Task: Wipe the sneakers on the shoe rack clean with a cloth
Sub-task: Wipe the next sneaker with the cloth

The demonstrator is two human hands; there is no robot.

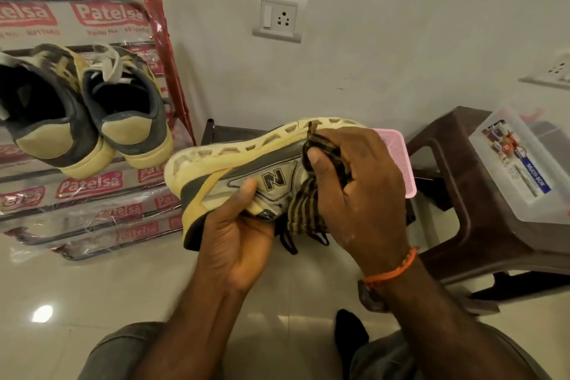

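Two hands work on one sneaker (234,170) held in the air above the tiled floor (92,287), turned sole-up so its yellowed sole faces the wall. The left hand (237,225) grips the sneaker from below at the collar, thumb pressed flat on the side panel just beside the "N" logo. The right hand (357,182), with an orange thread at the wrist, has its fingers curled round a striped brown cloth (303,210) and presses it against the sneaker's side toward the toe; black laces hang beneath. Left of this, a pair of dark sneakers (83,108) with yellow heels sits on the plastic-wrapped shoe rack (101,191). At the right a brown plastic stool (462,194) carries a clear plastic box (524,170).
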